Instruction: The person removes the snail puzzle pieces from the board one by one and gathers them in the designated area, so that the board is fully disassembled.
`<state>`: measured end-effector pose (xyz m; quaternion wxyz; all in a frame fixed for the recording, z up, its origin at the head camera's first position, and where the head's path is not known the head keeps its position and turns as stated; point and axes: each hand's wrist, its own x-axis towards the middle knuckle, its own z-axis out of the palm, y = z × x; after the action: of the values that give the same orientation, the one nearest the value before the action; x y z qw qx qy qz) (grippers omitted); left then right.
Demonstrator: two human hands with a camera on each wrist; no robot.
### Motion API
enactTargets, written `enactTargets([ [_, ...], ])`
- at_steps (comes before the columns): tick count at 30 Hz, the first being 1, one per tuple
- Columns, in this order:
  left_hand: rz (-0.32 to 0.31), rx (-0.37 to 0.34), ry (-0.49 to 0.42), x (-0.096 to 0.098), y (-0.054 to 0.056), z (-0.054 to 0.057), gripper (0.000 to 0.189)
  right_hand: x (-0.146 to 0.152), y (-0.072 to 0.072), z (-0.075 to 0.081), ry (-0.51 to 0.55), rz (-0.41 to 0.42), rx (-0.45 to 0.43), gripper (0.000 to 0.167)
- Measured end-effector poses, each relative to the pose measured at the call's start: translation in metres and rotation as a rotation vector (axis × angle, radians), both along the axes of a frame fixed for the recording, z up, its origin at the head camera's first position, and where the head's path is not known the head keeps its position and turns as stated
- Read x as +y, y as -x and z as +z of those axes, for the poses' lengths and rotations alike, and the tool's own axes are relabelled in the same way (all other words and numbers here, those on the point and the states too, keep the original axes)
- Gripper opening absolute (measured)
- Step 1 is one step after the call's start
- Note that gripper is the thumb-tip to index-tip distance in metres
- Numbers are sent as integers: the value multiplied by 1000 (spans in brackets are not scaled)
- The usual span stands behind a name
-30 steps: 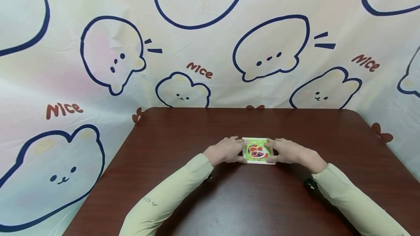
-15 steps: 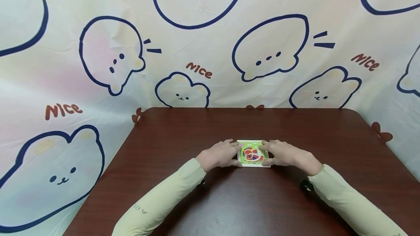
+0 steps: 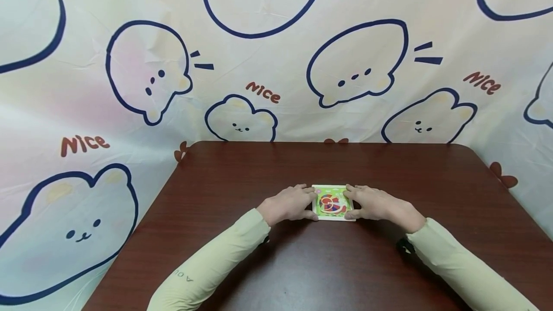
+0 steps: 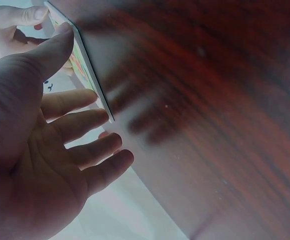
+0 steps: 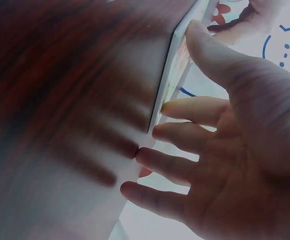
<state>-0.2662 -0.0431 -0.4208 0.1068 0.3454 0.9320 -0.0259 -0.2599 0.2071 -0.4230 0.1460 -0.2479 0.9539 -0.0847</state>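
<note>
Board: a thin, square board [image 3: 330, 203] lay on the brown table [image 3: 259, 172], between the two hands, picture side up; it looked flat against the wood.
Left hand: the left hand [image 3: 288, 203] spanned the board's left side, thumb by the near corner and fingertips by the far one; the fingers were spread and nearly straight, a wide, light hold with no curl round the board.
Right hand: the right hand [image 3: 375, 203] mirrored it on the other side, thumb near, fingers reaching over the picture's far corner, equally wide and loose.
Reason for the hold: touching opposite sides probably steadied the board and let both hands share control of it; how hard they pressed could not be told.
Board's look: white border, bright green ground, red, yellow and purple shapes in the middle; its stiff, straight edge suggested card or thin wood.
Table's look: dark reddish wood grain, smooth and glossy, with rounded far corners.
Sleeves: the left sleeve [image 3: 216, 263] and right sleeve [image 3: 462, 263] were pale yellow-green, softly creased cloth.
Backdrop: a lightly wrinkled, pale sheet [image 3: 289, 56] hung behind the table, printed with blue-outlined bears and "Nice".
</note>
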Motion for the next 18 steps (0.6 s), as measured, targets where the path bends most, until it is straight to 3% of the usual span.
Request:
enactTargets([
  [10,-2,13,12,0,-3,1,67,3,-2,-4,-32,64,74,77],
  [18,-4,24,-12,6,3,8,65,5,-1,-1,-54,82,91,75],
])
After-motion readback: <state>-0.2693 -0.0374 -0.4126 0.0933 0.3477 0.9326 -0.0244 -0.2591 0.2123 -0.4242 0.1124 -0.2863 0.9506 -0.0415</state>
